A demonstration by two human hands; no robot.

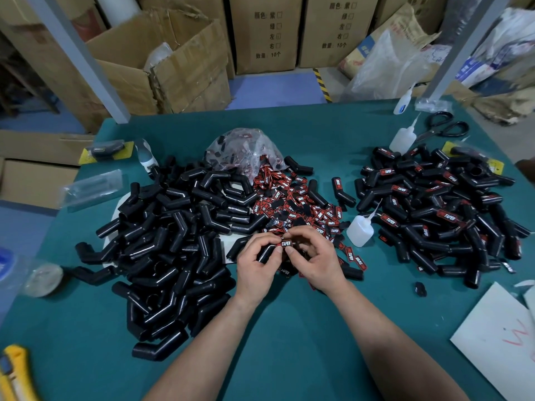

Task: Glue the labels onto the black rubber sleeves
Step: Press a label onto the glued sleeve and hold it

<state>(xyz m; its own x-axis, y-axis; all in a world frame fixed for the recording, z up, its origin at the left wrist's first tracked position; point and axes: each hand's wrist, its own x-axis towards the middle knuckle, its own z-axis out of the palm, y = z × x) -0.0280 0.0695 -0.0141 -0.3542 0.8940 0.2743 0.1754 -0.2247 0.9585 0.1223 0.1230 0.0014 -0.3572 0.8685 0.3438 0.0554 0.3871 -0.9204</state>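
I count one label heap [292, 198], its labels past counting. Two heaps of black sleeves flank it, also uncountable: unlabelled heap [173, 227] left, labelled heap [434, 204] right. Three glue bottles right of it: near bottle [360, 230], middle bottle [400, 138], far bottle [403, 101]. One pair of scissors [445, 127] farther right; one yellow knife [11, 371] and one tape roll [43, 279] far left of it; one sleeve [269, 251] in my left hand [256, 267] and right hand [317, 260]

Glossy black rubber sleeves [162, 227], cardboard boxes [179, 62]

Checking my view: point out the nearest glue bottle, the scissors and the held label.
Glue bottle [360, 230]: head view, its body.
Scissors [432, 130]: head view, near the pivot.
Label [285, 243]: head view, its printed face.
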